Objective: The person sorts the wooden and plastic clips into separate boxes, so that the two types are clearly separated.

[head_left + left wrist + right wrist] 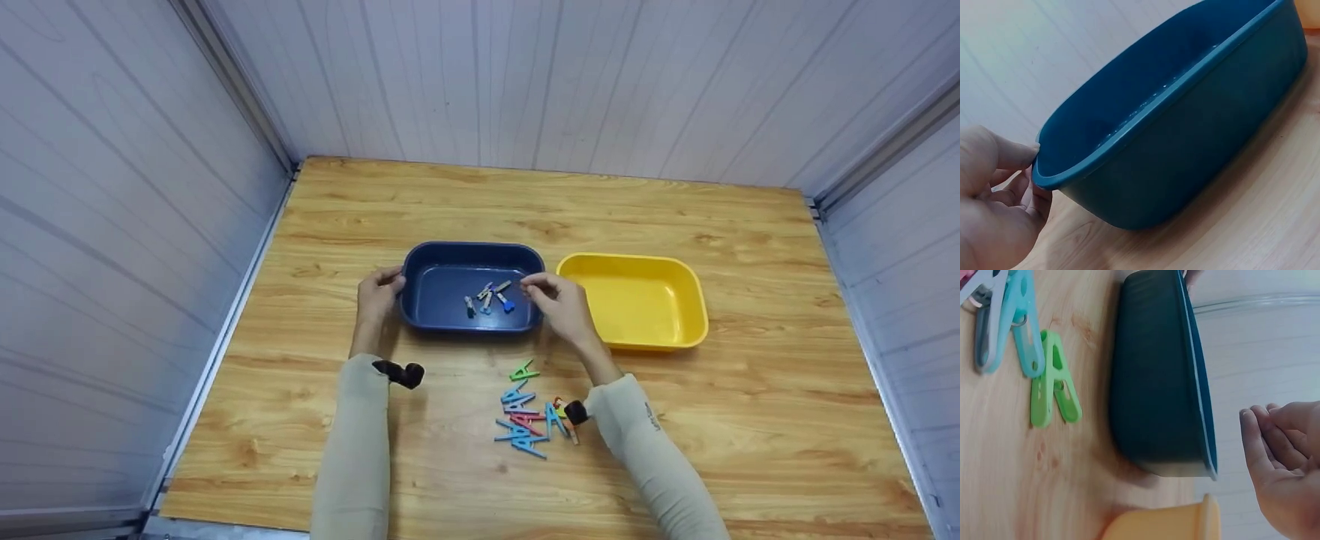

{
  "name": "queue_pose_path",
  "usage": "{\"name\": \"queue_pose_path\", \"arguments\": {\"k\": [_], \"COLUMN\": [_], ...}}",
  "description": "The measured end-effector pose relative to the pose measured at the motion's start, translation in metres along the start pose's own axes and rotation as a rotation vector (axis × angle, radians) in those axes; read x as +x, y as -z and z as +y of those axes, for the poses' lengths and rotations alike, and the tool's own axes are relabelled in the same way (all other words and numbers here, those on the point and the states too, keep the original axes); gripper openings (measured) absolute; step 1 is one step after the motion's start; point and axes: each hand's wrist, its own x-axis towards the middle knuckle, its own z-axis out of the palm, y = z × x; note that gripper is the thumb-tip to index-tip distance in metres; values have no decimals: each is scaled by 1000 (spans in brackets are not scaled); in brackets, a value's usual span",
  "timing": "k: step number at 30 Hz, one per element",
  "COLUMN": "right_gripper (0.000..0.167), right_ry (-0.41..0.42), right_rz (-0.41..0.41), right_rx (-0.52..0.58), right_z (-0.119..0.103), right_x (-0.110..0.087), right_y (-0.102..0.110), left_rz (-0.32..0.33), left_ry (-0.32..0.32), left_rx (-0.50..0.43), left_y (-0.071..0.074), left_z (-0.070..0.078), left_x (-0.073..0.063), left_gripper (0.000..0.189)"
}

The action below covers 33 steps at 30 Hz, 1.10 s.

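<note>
My left hand [377, 296] pinches the left rim of a dark blue plastic basin [442, 325], thumb inside and fingers against the outer wall, as the left wrist view shows. Several small wooden clothespins [487, 303] with coloured decorations lie on its floor, toward the right. At the basin's right end hovers my right hand [566, 306], its fingers loosely bent and the thumb near the fingertips. The right wrist view shows this hand apart from the rim, with nothing visible in its fingers.
A yellow basin [645, 304] stands just right of the blue one, partly behind the right hand. In front lie a green plastic clothespin [523, 372] and a heap of blue and red clothespins [525, 421]. Pale panel walls [480, 82] enclose the wooden table [765, 390].
</note>
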Motion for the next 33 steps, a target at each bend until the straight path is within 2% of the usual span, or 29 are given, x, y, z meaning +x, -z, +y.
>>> {"name": "queue_pose_path", "arguments": {"k": [6,8,11,25,29,33], "right_gripper": [18,19,19,23,23,25], "right_ry": [4,2,12,-54,-47,-55], "right_rz": [-67,-81,-89,-110,-110,-142], "right_rx": [-20,-31,-27,-3,5,31], "right_z": [-36,-37,-36,-11,-6,-3], "right_x": [-18,-23,-31,-75,-86,-94], "right_y": [13,16,20,42,47,50], "left_rz": [-26,-25,-26,-39,-37,-23], "left_ry": [49,57,61,62,42,16], "left_rx": [-25,-30,-24,-19,3,16], "left_y": [1,1,1,2,2,1], "left_z": [1,1,1,2,1,0], "left_x": [0,0,0,-2,-2,-1], "left_gripper": [28,28,28,28,28,28]}}
